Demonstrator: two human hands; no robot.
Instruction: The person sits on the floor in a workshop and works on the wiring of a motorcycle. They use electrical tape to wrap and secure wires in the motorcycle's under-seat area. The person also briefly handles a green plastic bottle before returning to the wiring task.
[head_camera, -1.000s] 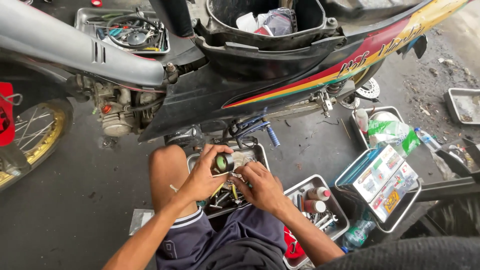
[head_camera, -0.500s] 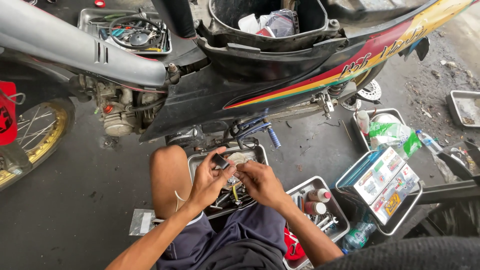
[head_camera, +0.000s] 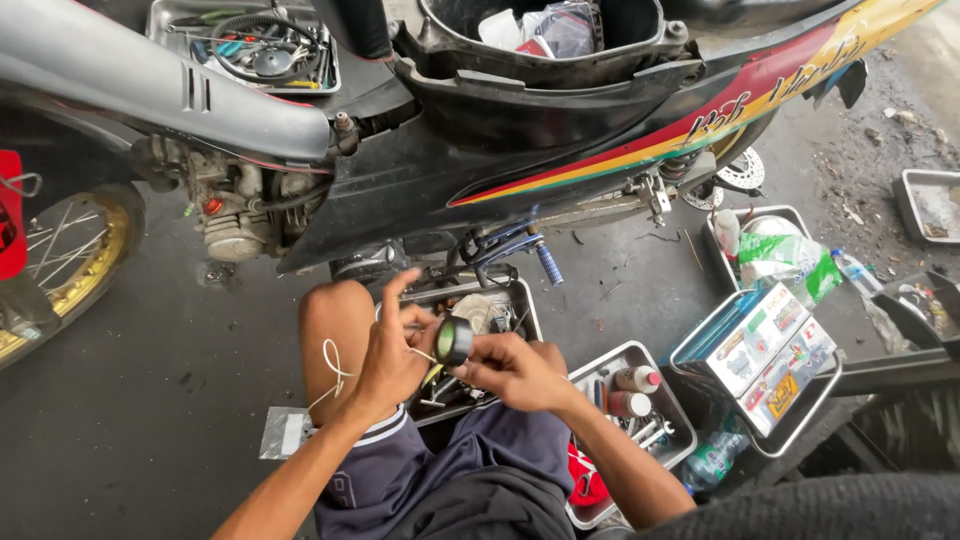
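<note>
Both hands are meeting over the metal tray (head_camera: 520, 300), the right hand (head_camera: 515, 372) pinching a small black tape roll (head_camera: 453, 341) by its rim (light, stiff, probably tacky) while the left hand (head_camera: 392, 355) is cupping it, forefinger raised

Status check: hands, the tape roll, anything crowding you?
Left hand and right hand both on black tape roll, above metal tray. Motorcycle close ahead.

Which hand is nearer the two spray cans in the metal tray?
Right. The right hand, holding the black tape roll, sits just beside the spray cans; the left hand is farther off, beyond the roll.
</note>
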